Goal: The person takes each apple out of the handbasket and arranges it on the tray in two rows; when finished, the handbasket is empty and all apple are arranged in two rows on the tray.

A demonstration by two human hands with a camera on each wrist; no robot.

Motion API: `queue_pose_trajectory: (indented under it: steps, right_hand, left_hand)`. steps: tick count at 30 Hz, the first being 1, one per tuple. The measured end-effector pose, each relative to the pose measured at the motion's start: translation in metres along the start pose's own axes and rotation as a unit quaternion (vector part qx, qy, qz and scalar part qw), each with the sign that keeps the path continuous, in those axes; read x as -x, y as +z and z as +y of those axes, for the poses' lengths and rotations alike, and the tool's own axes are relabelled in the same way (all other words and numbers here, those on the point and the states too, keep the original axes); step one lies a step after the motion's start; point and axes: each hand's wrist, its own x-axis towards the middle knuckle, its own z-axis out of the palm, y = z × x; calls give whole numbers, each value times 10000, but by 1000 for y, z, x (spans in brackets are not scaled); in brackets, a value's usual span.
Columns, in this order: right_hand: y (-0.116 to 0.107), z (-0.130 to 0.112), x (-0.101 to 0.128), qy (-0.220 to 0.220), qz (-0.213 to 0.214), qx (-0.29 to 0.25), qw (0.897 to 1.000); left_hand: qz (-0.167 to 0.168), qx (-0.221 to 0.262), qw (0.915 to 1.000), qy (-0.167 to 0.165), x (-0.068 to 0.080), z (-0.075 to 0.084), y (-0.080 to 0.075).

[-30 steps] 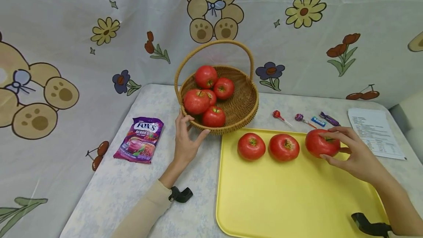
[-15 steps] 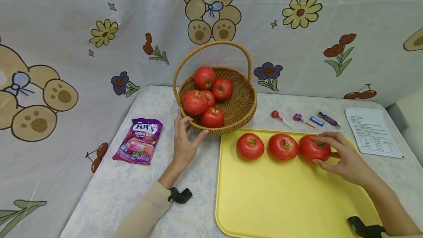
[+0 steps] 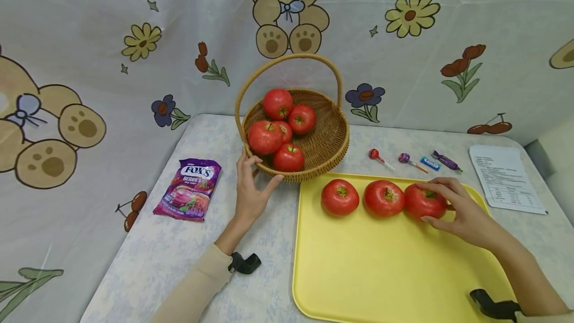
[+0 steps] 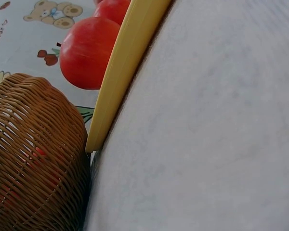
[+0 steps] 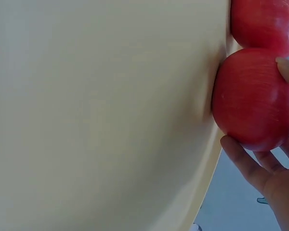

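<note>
A wicker basket [image 3: 334, 138] with a hoop handle holds several red apples [image 3: 265, 137]. My left hand [image 3: 256, 181] rests against its near left wall, fingers up the side and thumb along the base. On the yellow tray [image 3: 381, 268] three apples lie in a row. My right hand [image 3: 448, 204] grips the rightmost apple [image 3: 419, 202], which touches the middle apple [image 3: 383, 197]. In the right wrist view my fingers [image 5: 245, 163] wrap that apple [image 5: 253, 96] on the tray [image 5: 101, 115]. The left wrist view shows the basket [image 4: 33, 159], the tray rim [image 4: 130, 67] and an apple [image 4: 84, 53].
A purple candy bag [image 3: 188, 189] lies left of my left hand. Behind the tray are two lollipops [image 3: 378, 157] and wrapped sweets [image 3: 431, 164]. A printed sheet [image 3: 504, 178] lies at the right. A cartoon-print cloth hangs behind the table [image 3: 148, 263].
My right hand has carried the third apple leftward and set it down on the tray against the middle apple. The left hand and basket have stayed put.
</note>
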Motion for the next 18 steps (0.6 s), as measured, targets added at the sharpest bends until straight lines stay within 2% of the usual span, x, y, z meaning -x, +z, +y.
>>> queue_pose_trajectory:
  steps: [5,9,11,14,18]
  right_hand:
    - [-2,-1,0,-164,23,329,9993]
    - [-9,-13,-8,-240,99,459,9986]
    - [-14,-24,-18,-344,154,375,9986]
    - [-21,-44,-40,-534,153,375,9978]
    - [-24,-73,-72,-483,-227,353,9979]
  left_hand:
    - [-21,38,10000,-26,0,-1,1]
    - [-14,95,9999,-38,-1,4,2]
    - [-3,70,9999,-98,0,5,1]
    - [16,84,9997,-236,-1,16,-1]
    - [3,147,9997,-217,-1,21,-1]
